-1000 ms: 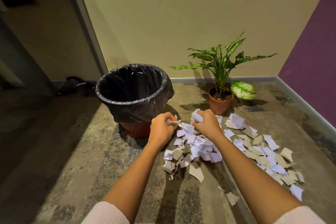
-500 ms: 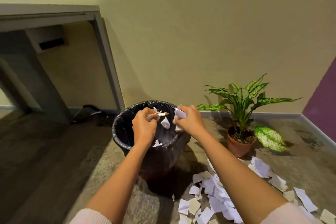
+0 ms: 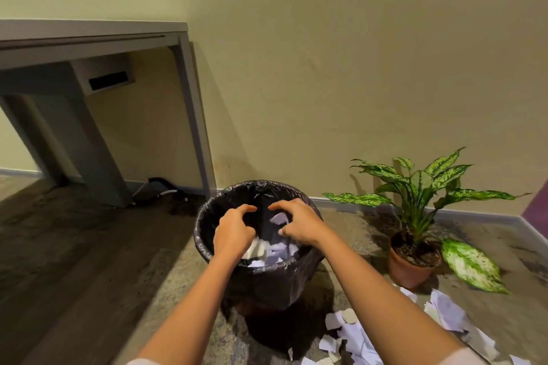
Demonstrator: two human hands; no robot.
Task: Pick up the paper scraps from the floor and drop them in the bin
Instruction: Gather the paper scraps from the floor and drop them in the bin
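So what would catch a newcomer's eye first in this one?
Both hands, left and right, open over the black-lined bin at centre, scraps falling inside. More scraps litter the floor at lower right, in front of a potted plant.

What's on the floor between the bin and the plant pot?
In the head view, bare carpet separates the bin from the plant pot; the paper scraps lie nearer the camera.
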